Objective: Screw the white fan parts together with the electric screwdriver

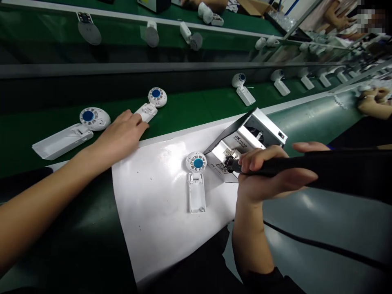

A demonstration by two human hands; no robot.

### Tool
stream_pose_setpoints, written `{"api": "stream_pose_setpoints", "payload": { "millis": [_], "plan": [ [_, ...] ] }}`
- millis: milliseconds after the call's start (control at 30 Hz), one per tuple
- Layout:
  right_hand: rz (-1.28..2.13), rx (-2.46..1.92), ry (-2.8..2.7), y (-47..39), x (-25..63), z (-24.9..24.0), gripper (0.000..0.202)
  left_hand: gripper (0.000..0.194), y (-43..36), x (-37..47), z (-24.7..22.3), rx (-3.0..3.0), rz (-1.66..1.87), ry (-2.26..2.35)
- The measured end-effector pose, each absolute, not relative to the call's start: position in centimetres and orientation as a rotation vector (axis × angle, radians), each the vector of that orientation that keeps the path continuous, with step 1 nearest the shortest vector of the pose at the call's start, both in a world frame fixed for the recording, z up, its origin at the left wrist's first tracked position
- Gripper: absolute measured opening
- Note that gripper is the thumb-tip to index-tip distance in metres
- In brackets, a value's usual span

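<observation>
My left hand [124, 132] reaches over the green conveyor belt, its fingers closed on the lower end of a white handheld fan housing [147, 111] with a round blue-centred head. My right hand [260, 173] is wrapped around a black electric screwdriver [281, 164]. The tool's tip points into the front of a silver and black screw feeder [245, 141]; whether a screw is on it I cannot tell. Between my hands, another open white fan housing [197, 192] lies on a white sheet [162, 228], its blue-centred head toward the belt.
Left of my left hand, another fan housing [63, 141] lies on the belt [205, 100]. Several more fan housings line the belt toward the right. A raised shelf [122, 30] behind holds fan parts. A black cable [321, 245] crosses the lower right. A co-worker's arm [372, 104] shows at far right.
</observation>
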State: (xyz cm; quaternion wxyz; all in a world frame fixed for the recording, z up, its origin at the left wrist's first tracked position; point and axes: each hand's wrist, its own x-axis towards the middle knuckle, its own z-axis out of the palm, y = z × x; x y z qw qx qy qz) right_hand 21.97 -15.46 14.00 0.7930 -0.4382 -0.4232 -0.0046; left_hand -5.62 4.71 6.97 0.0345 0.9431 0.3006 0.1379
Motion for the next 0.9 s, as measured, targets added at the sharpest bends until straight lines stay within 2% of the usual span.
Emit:
{"api": "stream_pose_setpoints", "payload": {
  "millis": [67,133,233,333,700,900],
  "plan": [
    [0.079,-0.958,-0.918,-15.8,21.4,14.3,0.045,0.048,2.5,-4.2,8.1,2.87,0.604,0.864],
    [0.214,-0.952,-0.936,-16.1,20.7,14.6,0.045,0.041,-2.2,-2.3,8.9,2.823,0.821,0.568],
    [0.355,-0.899,-0.951,-16.0,19.8,14.4,0.043,0.027,-9.8,0.2,8.5,2.839,0.731,0.075],
    [0.416,-0.861,-0.935,-15.7,19.1,13.2,0.043,0.036,-14.1,1.3,6.9,2.802,0.593,-0.042],
    [0.456,-0.947,-0.872,-14.8,18.3,10.7,0.045,0.041,-14.3,0.9,5.5,2.719,0.613,0.002],
    [0.481,-0.924,-0.843,-14.5,17.6,10.0,0.047,0.03,-14.1,1.0,5.8,2.729,0.564,-0.014]
  ]
}}
